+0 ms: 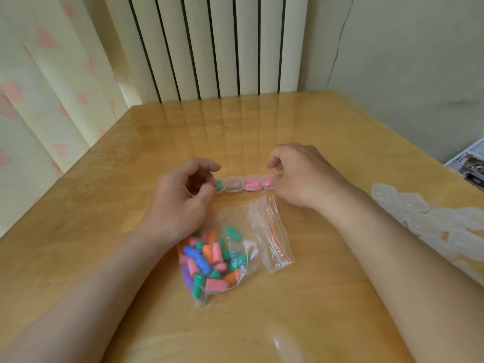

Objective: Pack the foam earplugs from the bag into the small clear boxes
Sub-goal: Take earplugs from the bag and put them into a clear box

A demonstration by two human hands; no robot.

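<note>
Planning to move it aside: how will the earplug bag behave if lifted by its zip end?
Probably floppy: the bag is thin, crinkled film lying slack. Likely light, holding only foam earplugs. They would likely slump together, being loose inside.

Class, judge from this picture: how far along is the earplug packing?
Done: four small boxes in a row hold earplugs. In hand: the left hand and right hand sit at the row's ends. To do: many earplugs lie in the bag, and a pile of empty boxes waits.

Row of small clear boxes [242, 183] mid-frame, left hand [180, 200] at its green end, right hand [301, 174] touching its pink end, earplug bag [209, 260] below.
</note>
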